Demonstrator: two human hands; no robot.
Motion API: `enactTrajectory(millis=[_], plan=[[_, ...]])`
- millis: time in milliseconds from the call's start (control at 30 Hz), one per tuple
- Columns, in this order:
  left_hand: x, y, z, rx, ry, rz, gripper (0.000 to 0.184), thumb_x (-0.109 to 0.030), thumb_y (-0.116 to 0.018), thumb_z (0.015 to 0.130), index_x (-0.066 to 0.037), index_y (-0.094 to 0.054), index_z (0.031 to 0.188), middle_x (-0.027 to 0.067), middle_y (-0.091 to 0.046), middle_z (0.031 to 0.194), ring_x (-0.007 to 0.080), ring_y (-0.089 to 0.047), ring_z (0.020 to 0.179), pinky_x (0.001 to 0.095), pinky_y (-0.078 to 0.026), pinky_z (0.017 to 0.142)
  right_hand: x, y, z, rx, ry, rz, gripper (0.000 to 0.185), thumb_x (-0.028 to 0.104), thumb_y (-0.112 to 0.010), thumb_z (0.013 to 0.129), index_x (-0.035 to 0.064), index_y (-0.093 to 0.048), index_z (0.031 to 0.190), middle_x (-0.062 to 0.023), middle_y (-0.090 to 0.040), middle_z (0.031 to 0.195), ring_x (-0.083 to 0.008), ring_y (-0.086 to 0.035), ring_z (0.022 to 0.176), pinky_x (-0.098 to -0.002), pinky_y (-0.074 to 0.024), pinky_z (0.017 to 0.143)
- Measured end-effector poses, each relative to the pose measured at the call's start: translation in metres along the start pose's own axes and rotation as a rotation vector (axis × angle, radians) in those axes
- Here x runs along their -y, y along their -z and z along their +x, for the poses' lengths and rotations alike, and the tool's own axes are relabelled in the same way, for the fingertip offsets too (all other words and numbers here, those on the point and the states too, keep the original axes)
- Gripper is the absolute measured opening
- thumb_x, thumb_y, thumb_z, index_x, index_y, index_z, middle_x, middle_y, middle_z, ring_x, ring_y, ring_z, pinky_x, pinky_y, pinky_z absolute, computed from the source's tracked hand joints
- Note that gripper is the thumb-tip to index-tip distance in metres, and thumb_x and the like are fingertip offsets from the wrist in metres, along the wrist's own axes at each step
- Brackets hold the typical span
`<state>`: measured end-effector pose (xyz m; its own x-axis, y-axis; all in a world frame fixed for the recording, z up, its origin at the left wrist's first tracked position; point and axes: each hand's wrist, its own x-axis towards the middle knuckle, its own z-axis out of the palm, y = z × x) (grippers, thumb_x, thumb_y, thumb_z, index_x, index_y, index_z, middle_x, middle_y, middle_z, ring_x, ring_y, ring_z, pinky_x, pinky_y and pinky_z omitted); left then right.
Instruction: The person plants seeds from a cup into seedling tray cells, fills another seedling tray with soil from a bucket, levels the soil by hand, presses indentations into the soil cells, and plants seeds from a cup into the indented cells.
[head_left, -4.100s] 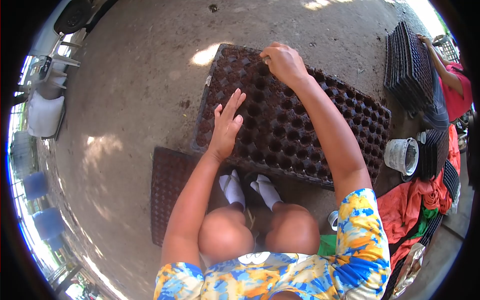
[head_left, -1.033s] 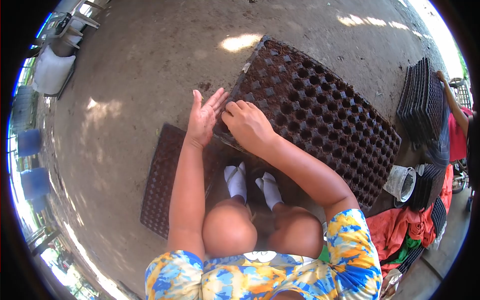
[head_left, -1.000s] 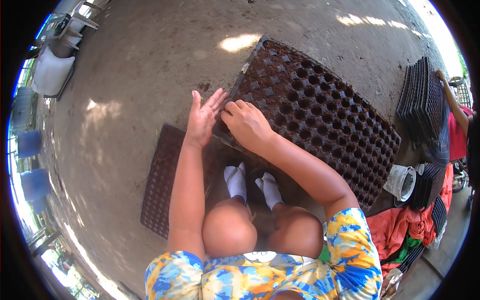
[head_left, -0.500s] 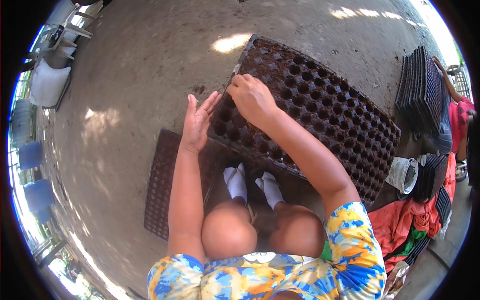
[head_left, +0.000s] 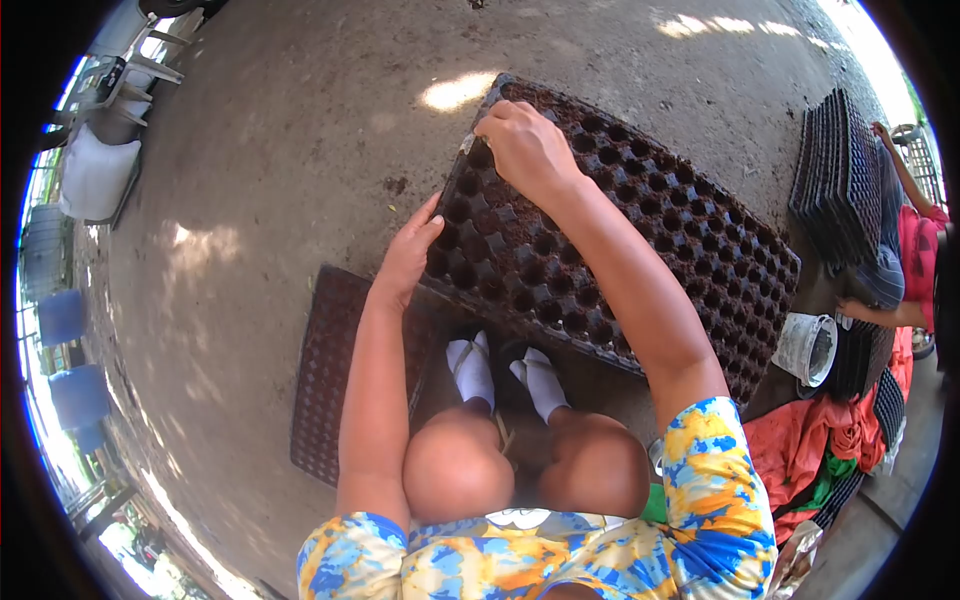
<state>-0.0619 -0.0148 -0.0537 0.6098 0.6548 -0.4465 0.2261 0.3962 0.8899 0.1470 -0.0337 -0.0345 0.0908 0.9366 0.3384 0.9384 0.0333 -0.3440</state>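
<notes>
A black seedling tray with rows of round cells lies slantwise in front of my feet. Dark crumbly soil fills some cells and is scattered over the ridges. My left hand grips the left edge of this tray, thumb at the rim. Over the cells near the far left corner is my right hand, knuckles up and fingers curled together; whatever they may pinch is hidden. A second cell tray, filled with soil, lies on the ground beneath and beside my left forearm.
At right, a person in red is beside a tall stack of black trays. A whitish bucket lies tipped near red cloth. A white sack and blue containers stand at left.
My left hand, stretched flat beside the tray before, has closed on its edge. My right hand has moved away from me toward the tray's far corner. The other person's lower hand has come into view.
</notes>
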Motion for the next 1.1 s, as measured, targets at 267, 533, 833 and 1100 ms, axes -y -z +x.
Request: enactTrajectory(millis=[267,533,833,1100], plan=[[0.01,0.004,0.004,-0.007,-0.025,0.045,0.057,-0.034,-0.049,0.096,-0.005,-0.037,0.143,0.0101,-0.04,0.146,0.0206,-0.033,0.136,0.0307,-0.021,0.111,-0.023,0.018,0.027,0.019,-0.155,0.078,0.023,-0.002,-0.058,0.076,0.0074,-0.071,0.092,-0.013,-0.066,0.101,-0.0322,-0.062,0.099,-0.0412,-0.0511,0.085],[0.012,0.004,0.006,-0.025,-0.023,0.039,0.058,-0.035,-0.049,0.096,-0.002,-0.038,0.142,0.0103,-0.039,0.146,0.0214,-0.03,0.138,0.0324,-0.016,0.113,-0.047,0.027,0.055,0.14,-0.272,0.052,0.019,0.008,-0.057,0.088,0.0087,-0.07,0.102,-0.0119,-0.066,0.11,-0.0253,-0.064,0.101,-0.0377,-0.051,0.091],[0.008,0.004,0.003,-0.023,-0.009,0.054,0.058,-0.037,-0.048,0.096,-0.004,-0.037,0.143,0.0115,-0.036,0.148,0.022,-0.026,0.14,0.0333,-0.014,0.114,-0.064,0.03,0.046,0.106,-0.233,-0.014,0.019,0.008,-0.057,0.089,0.0105,-0.07,0.102,-0.0082,-0.068,0.109,-0.0236,-0.065,0.099,-0.0381,-0.0505,0.092],[0.006,0.0,0.002,-0.007,-0.028,0.037,0.058,-0.037,-0.047,0.096,-0.006,-0.037,0.144,0.0106,-0.034,0.149,0.0222,-0.025,0.14,0.0333,-0.014,0.114,-0.08,0.034,0.023,0.123,-0.245,0.013,0.019,0.009,-0.06,0.083,0.0109,-0.071,0.099,-0.0104,-0.066,0.108,-0.0292,-0.061,0.103,-0.0397,-0.048,0.091]])
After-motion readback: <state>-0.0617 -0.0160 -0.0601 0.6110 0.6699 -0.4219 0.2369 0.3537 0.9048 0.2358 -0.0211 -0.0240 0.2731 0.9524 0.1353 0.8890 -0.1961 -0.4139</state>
